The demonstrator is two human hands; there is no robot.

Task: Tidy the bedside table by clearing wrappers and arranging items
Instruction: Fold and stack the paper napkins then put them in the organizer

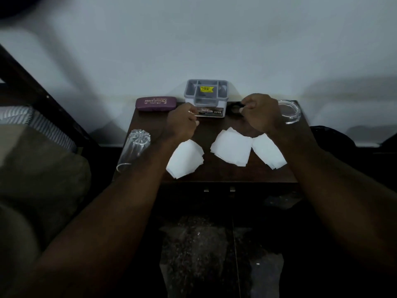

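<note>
On the dark bedside table (214, 173) lie three white paper pieces: one at the left (185, 158), one in the middle (233, 148), one at the right (268, 154). My left hand (182, 121) hovers above the table in front of the grey organizer box (206, 97), its fingers curled; something small and pale shows at its fingertips, too dim to name. My right hand (261, 114) is curled beside a small black round object (235, 108) and seems to pinch it.
A purple spectacle case (156, 103) lies at the back left. An upturned clear glass (134, 150) stands at the left edge, a clear glass ashtray (289, 110) at the back right. A bed with a pillow is on the left.
</note>
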